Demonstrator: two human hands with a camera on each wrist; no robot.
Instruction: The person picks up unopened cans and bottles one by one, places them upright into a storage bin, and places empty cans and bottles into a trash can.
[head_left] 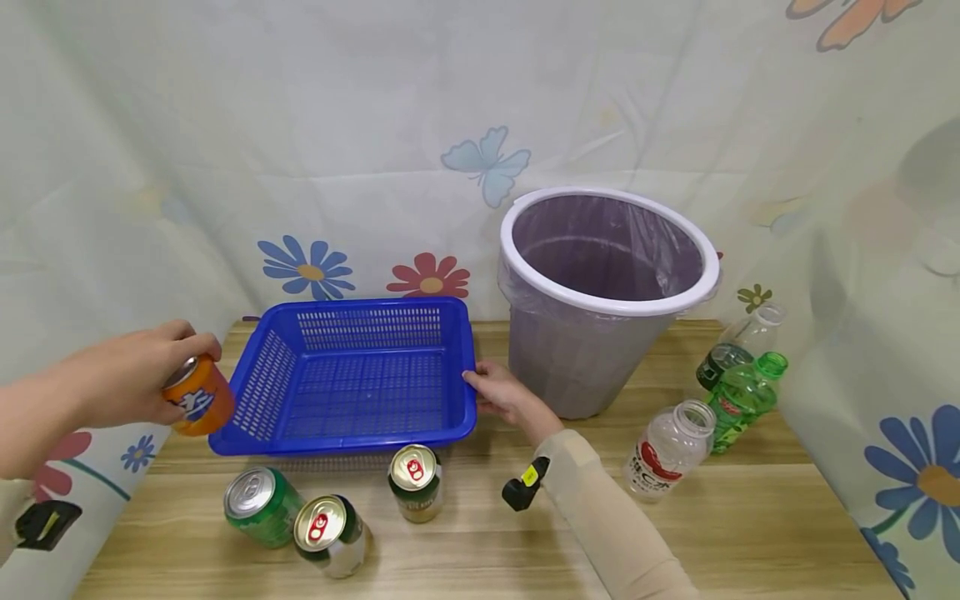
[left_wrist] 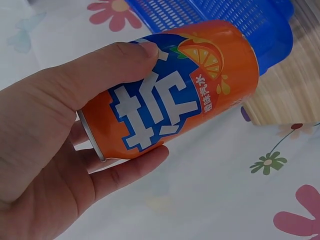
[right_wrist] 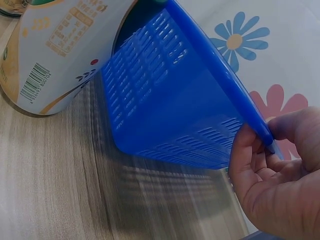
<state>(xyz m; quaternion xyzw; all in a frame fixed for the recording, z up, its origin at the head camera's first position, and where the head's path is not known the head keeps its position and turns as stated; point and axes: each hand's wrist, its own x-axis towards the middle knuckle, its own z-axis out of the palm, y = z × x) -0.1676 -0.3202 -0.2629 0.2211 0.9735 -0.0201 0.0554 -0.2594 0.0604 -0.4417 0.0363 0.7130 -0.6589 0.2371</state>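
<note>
My left hand (head_left: 150,375) grips an orange soda can (head_left: 201,397) beside the left rim of a blue plastic basket (head_left: 367,392). In the left wrist view the can (left_wrist: 180,90) is tilted, thumb on one side and fingers on the other. My right hand (head_left: 506,396) pinches the basket's right rim; in the right wrist view, thumb and fingers (right_wrist: 245,160) close around that rim. The basket's inside shows bare mesh. In front of it stand a green can (head_left: 262,506) and two dark-green and white cans with gold tops, one left (head_left: 332,537) and one right (head_left: 416,483).
A grey bin (head_left: 585,358) with a clear liner stands right of the basket. Farther right are a clear wide-mouthed bottle (head_left: 667,450), a green bottle (head_left: 750,400) and a clear bottle with a dark label (head_left: 738,346). Flowered cloth (head_left: 375,183) hangs behind the wooden table (head_left: 480,542).
</note>
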